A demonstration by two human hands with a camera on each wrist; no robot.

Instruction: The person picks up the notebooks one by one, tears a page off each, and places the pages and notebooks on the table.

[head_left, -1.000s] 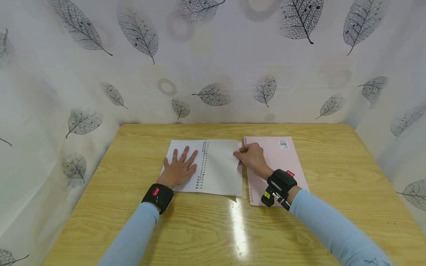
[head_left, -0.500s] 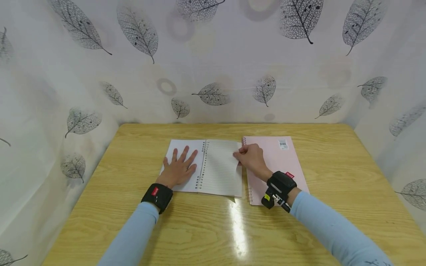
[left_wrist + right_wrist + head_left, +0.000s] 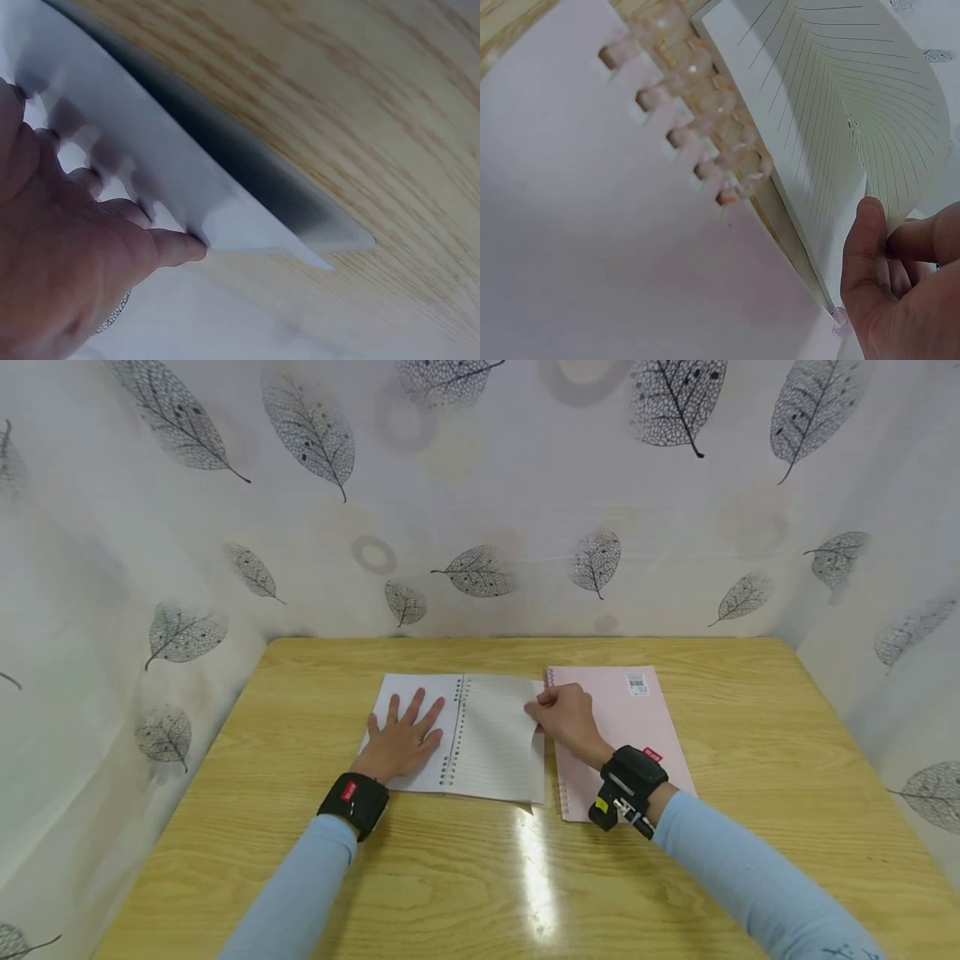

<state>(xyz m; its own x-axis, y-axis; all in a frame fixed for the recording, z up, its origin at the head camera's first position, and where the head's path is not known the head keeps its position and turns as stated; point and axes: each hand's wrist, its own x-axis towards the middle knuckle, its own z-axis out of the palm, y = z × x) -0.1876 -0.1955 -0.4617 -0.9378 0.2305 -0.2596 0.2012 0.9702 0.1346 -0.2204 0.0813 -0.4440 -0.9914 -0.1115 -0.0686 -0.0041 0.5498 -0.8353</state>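
Observation:
An open spiral notebook point(image 3: 495, 752) with lined pages lies flat near the middle of the table. On its plain white left side rests my left hand point(image 3: 401, 747), fingers spread and straight. The left wrist view shows those fingertips on the white sheet point(image 3: 225, 217), whose outer edge stands a little off the layer beneath. My right hand point(image 3: 568, 718) pinches the outer edge of a lined page point(image 3: 900, 112) between thumb and fingers. That page curves up off the ones below in the right wrist view. Under my right wrist lies a closed pink spiral notebook point(image 3: 622, 718).
The wooden table point(image 3: 262, 860) carries both notebooks side by side, close together. A barcode sticker point(image 3: 637, 685) is at the pink cover's upper right. Behind the table hangs a pale curtain point(image 3: 510, 468) with a leaf print. Black straps point(image 3: 633, 777) sit on the wrists.
Almost nothing differs. Both hands stay where they were, the right one still pinching the page's edge; the head view shifts very slightly.

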